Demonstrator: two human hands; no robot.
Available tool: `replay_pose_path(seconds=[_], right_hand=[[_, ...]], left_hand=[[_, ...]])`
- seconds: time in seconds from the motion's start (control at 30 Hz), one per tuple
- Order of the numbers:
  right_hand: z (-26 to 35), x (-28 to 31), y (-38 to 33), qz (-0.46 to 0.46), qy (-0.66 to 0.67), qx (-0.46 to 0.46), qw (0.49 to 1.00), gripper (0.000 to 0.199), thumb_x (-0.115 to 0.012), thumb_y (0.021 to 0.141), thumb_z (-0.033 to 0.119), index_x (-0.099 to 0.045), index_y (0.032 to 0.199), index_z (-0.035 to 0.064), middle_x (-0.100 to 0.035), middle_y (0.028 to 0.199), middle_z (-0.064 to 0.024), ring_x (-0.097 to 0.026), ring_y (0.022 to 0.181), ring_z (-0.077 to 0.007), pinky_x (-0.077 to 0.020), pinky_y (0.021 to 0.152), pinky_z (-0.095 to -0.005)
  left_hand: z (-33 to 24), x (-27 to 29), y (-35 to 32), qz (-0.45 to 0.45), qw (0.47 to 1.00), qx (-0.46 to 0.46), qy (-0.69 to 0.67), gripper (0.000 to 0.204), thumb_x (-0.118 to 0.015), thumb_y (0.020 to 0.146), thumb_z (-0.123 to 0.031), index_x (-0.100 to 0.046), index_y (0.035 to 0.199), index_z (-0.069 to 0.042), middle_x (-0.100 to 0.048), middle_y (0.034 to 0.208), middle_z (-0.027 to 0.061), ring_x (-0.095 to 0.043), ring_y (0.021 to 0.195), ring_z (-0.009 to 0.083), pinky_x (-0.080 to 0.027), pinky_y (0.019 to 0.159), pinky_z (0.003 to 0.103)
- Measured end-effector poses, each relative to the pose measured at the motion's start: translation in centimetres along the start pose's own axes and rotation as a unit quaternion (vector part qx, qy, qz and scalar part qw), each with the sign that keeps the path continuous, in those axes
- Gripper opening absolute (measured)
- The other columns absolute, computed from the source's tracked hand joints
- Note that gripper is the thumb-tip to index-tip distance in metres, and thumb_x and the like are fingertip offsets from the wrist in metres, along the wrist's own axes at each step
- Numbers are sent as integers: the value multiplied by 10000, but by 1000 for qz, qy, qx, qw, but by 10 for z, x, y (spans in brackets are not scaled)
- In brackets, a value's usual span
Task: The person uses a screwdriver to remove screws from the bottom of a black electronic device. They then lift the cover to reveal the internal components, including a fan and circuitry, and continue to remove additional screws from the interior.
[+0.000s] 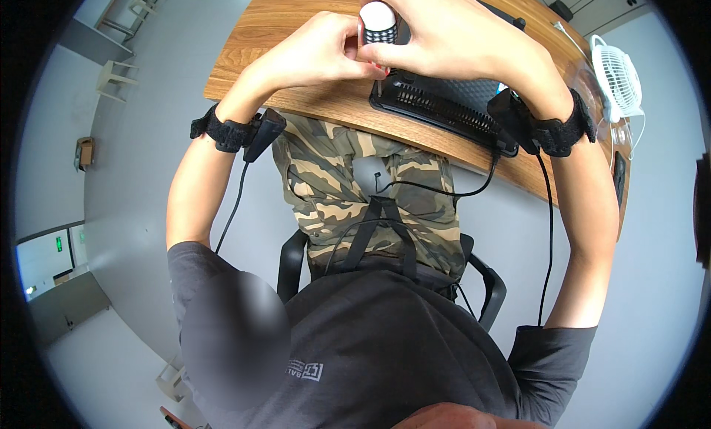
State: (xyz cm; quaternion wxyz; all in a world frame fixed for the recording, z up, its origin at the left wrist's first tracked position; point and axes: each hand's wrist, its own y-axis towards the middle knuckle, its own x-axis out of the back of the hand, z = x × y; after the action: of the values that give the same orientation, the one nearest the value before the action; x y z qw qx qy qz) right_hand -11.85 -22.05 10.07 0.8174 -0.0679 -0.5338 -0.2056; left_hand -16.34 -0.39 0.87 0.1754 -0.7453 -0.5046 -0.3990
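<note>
At the top of the head view, over the table's near edge, both my hands meet around a small upright cylinder [379,22]. It has a white domed top and a black-and-white patterned band; its exact kind is not clear. My left hand [326,50] curls in from the left, its fingers closed against the cylinder's lower part. From the other side my right hand [437,33] wraps it with thumb and fingers. Something small and reddish shows by the fingertips, partly covered.
Below my right hand a black laptop stand-like device [437,107] lies on the wooden table [252,37]. A white fan [616,77] stands at the right end. Black cables hang from the straps on both wrists. A black chair armrest [489,288] is beside me.
</note>
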Motion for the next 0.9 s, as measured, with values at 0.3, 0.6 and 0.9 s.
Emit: replay_pose_path(seconds=[0.3, 0.6, 0.9], right_hand=[[-13, -7, 2, -3, 6, 61, 998, 319, -679, 890, 227, -587, 1088, -7, -617, 987, -233, -635, 909, -406, -516, 813, -458], [-4, -4, -1, 5, 20, 56, 998, 354, -687, 921, 259, -569, 1120, -10, -596, 1033, -230, -625, 963, -407, -514, 851, -463], [-9, -10, 4, -65, 7, 33, 997, 383, -741, 903, 289, -584, 1032, -36, -668, 936, -246, -686, 890, -405, -538, 764, -452]], left_hand=[[-13, -6, -1, -65, 997, -40, -4, 458, -898, 770, -356, -699, 1013, -23, -702, 811, 93, -683, 758, 230, -554, 751, 341], [0, 4, -1, -40, 999, -6, -35, 430, -874, 809, -386, -674, 912, -20, -663, 753, 57, -619, 715, 136, -523, 697, 313], [1, -3, 1, -88, 995, -27, -32, 414, -936, 729, -300, -688, 887, -8, -696, 756, 64, -633, 691, 128, -531, 675, 307]])
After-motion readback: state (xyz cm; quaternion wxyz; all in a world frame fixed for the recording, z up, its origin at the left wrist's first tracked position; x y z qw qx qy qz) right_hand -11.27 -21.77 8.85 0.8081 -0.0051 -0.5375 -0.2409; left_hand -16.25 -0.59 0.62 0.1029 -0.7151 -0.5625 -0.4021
